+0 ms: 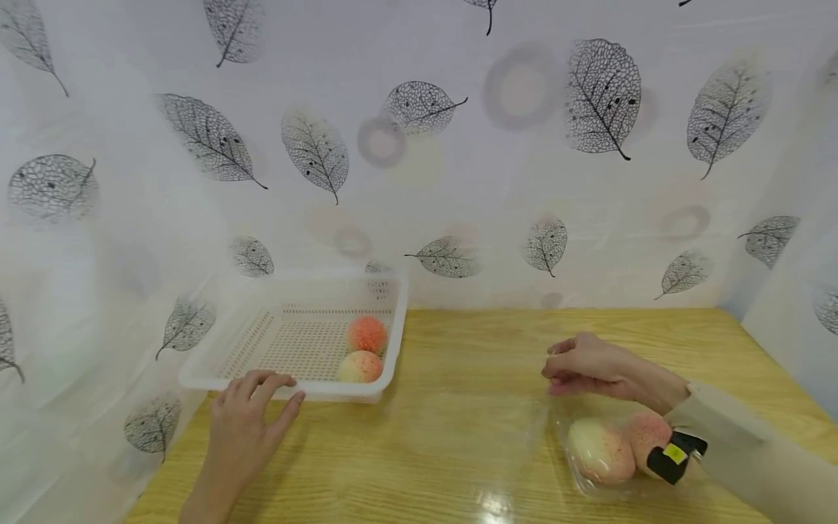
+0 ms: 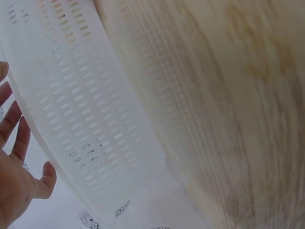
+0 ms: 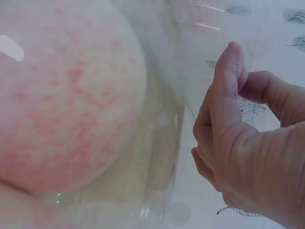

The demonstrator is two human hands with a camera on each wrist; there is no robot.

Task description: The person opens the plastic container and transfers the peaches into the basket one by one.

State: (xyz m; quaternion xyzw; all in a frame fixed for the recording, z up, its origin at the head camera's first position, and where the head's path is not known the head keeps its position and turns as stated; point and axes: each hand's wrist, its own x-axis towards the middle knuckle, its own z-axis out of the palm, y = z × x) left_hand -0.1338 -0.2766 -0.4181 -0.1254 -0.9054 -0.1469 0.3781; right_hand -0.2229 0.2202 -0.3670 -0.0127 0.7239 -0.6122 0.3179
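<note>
My left hand (image 1: 252, 415) rests with loosely bent fingers at the front rim of a white plastic basket (image 1: 314, 393); the thumb stands apart from it in the left wrist view. Two peaches, one red (image 1: 367, 334) and one pale yellow and pink (image 1: 361, 367), lie at the basket's right end. On the right, a clear plastic box (image 1: 576, 477) holds a yellowish peach (image 1: 599, 450) and a pinker peach (image 1: 648, 435), partly covered by the wrist camera. My right hand (image 1: 589, 367) pinches the edge of the box's clear lid (image 3: 224, 28) between thumb and fingertips.
Everything stands on a wood-grain table (image 1: 458, 335). A whitish curtain (image 1: 458, 196) printed with dark leaves hangs behind the table and along its sides. A black wrist camera (image 1: 674, 457) sits at the right sleeve (image 1: 740, 429), above the box.
</note>
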